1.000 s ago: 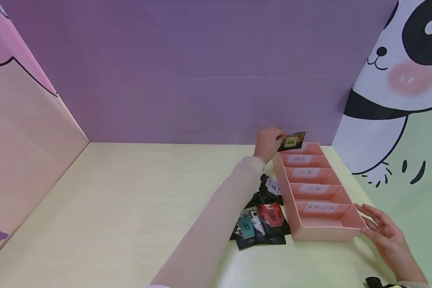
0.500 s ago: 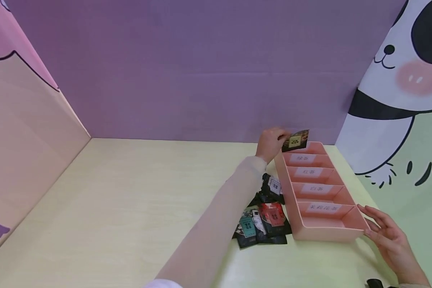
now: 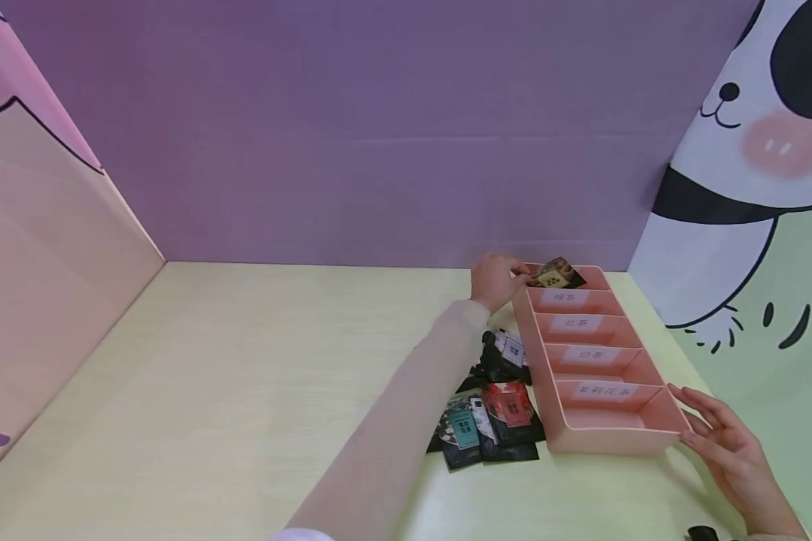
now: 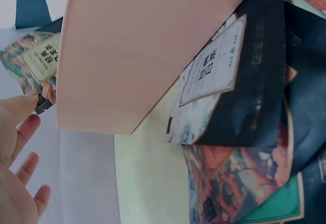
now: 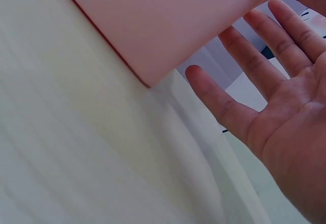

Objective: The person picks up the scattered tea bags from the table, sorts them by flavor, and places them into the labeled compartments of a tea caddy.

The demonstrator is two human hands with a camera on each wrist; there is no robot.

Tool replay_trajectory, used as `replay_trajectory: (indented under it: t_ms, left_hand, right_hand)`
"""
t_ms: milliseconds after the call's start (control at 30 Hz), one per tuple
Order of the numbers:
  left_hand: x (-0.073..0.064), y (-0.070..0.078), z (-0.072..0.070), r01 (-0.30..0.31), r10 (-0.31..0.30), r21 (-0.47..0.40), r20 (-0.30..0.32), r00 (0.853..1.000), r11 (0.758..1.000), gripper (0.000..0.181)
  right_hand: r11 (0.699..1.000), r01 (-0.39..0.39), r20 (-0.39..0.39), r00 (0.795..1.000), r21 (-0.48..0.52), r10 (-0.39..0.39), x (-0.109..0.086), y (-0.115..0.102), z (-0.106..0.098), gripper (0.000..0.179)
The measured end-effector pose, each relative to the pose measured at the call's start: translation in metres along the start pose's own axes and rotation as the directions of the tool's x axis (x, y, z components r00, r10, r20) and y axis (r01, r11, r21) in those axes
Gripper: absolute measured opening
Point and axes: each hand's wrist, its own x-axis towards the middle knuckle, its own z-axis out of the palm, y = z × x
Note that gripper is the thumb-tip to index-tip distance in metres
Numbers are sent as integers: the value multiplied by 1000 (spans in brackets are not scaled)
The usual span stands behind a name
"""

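Observation:
A dark tea packet (image 3: 556, 275) with a yellow label tilts over the farthest compartment of a pink divided box (image 3: 622, 441). My left hand (image 3: 497, 281) pinches the packet's left end at the rim. In the left wrist view the packet (image 4: 41, 57) shows past the box's wall, with the thumb on its lower edge and the other fingers spread. At the box's near right corner rests my right hand (image 3: 727, 454), its fingers extended along the side wall and the thumb at the front rim. The bottom of the far compartment is hidden.
Several dark tea packets (image 3: 510, 413) lie in an overlapping pile on the table (image 3: 257, 391), close along the box's left side. White labels (image 3: 605, 390) mark the compartments. A purple wall (image 3: 352, 150) stands behind, and a black object (image 3: 702, 533) shows by the right wrist.
My left hand has come down and slightly left, lowering the packet from above the far compartment to its rim, where it now tilts inward. My right hand stays at the box's corner.

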Motion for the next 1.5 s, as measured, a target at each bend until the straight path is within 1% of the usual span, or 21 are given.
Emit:
replay_trajectory:
  t_ms: [100,200,267,367,433,500,600,633,733,800,867,967,1000,1100,1167,1233,1267,1333,1433,1500]
  left_hand:
    - [0,-1,3,-20,20,21,10,1000,1000,18]
    - [1,4,4,-13,9,107,32,999,994,19]
    - [1,8,3,-17,5,160,70,998,987,20]
    - [-1,12,3,-31,1,191,158,987,981,21]
    - [-1,12,2,-39,2,176,204,979,984,23]
    - [-2,11,0,-43,3,170,230,973,984,25]
    - [-3,8,-4,-49,6,158,260,965,986,29]
    - [-3,7,-5,-53,9,151,278,961,987,31]
    - [-4,4,-9,-74,27,121,347,937,990,38]
    - [-4,2,-14,-89,44,101,382,923,991,44]
    - [-5,2,-20,-118,70,98,402,913,988,48]
    - [-8,1,-31,-160,109,91,414,904,983,55]
    - [-9,1,-34,-176,123,89,419,900,980,56]
    - [-15,-6,-43,-238,180,90,420,890,967,62]
    - [-21,-12,-48,-280,213,101,427,879,955,67]
    - [-27,-21,-52,-323,234,135,442,866,937,73]
    - [-30,-26,-54,-334,234,151,458,858,930,76]
    - [-36,-34,-57,-354,230,187,478,848,917,80]
    - [-44,-44,-61,-362,209,236,494,844,902,82]
    - [-49,-49,-64,-374,197,278,504,841,885,81]
  right_hand:
    - [1000,-4,-11,1000,-9,4,-2,-1,0,59]
    - [1000,-10,-27,1000,-22,9,-3,-1,1,58]
    - [999,-15,-37,999,-31,14,-3,-1,1,58]
    - [1000,0,-16,1000,-11,-1,-2,-1,2,58]
    - [1000,7,-7,1000,-12,-7,-1,0,2,58]
    - [1000,15,7,1000,-15,-15,1,0,3,59]
    - [1000,6,-10,1000,-30,-7,3,1,4,59]
    - [1000,3,-13,1000,-29,-4,3,1,5,59]
    - [1000,8,-14,1000,-18,-8,4,1,6,60]
    - [1000,13,-3,1000,-14,-13,5,2,6,60]
    - [999,37,21,999,-11,-37,6,3,5,60]
    - [998,69,59,996,13,-69,8,3,5,61]
    - [997,73,56,996,15,-74,8,3,5,60]
    - [998,60,27,998,-3,-60,8,2,6,59]
    - [999,29,-11,1000,-23,-29,8,1,7,58]
    - [999,3,-34,999,-42,-5,8,1,8,58]
    - [999,-4,-41,999,-46,2,8,0,8,58]
    - [999,-12,-49,999,-40,10,7,0,9,58]
    - [999,2,-49,999,-38,-4,6,0,8,58]
    - [999,2,-52,999,-40,-4,6,0,8,57]
